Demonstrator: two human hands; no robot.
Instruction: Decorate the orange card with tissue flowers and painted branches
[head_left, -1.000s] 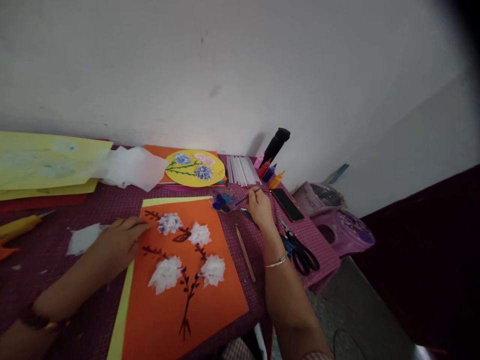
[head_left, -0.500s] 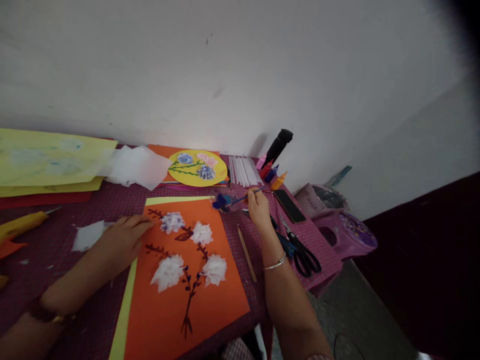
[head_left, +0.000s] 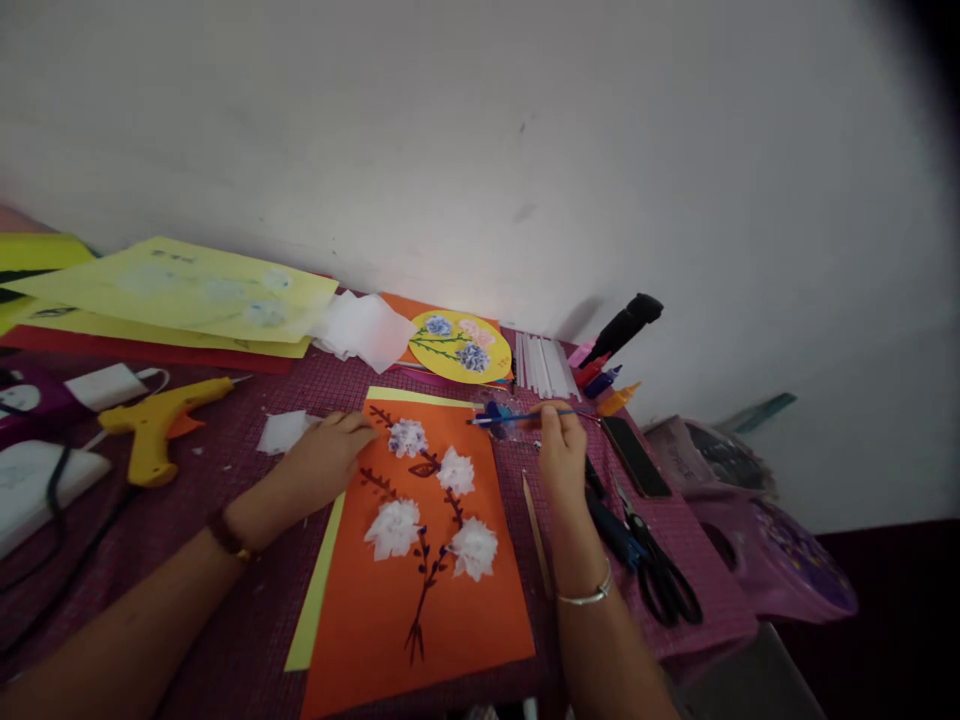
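The right hand [head_left: 561, 450] pinches the paintbrush [head_left: 514, 417], probably for control, while the loosely open left hand [head_left: 330, 460] seemingly steadies the orange sheet [head_left: 367, 630].

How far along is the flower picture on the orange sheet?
Looks done: dark branches and four attached flowers on the orange sheet; the top-left flower has purple dabs.
In hand: the right hand holds a blue paintbrush near the sheet's upper right corner; the left hand is at its left edge.
Probably left: colouring the three plain white flowers.
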